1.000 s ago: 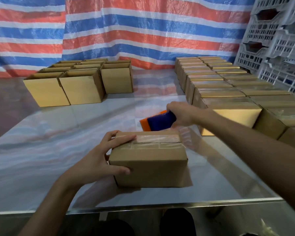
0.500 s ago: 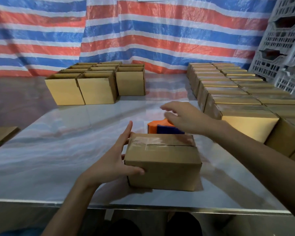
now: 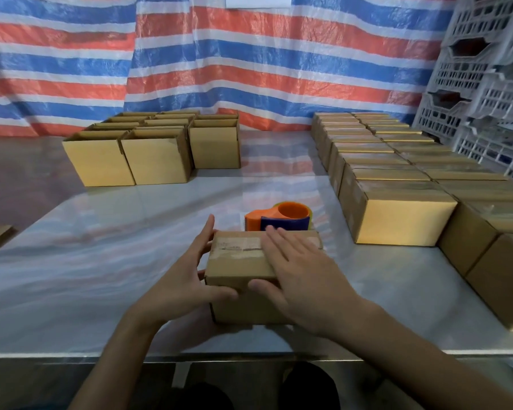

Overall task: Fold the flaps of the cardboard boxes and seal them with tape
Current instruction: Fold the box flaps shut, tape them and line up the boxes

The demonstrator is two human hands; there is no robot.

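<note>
The box (image 3: 237, 266) sits at lower middle. The right hand (image 3: 302, 276) lies flat on its tape (image 3: 240, 246). The left hand (image 3: 187, 276) steadies its side, fingers straight. Best to rub the tape down hard.

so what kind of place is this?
Probably a small packing workshop: rows of closed boxes on the right, open boxes at the back left, a tape dispenser on the table, a striped tarp for a wall.
</note>
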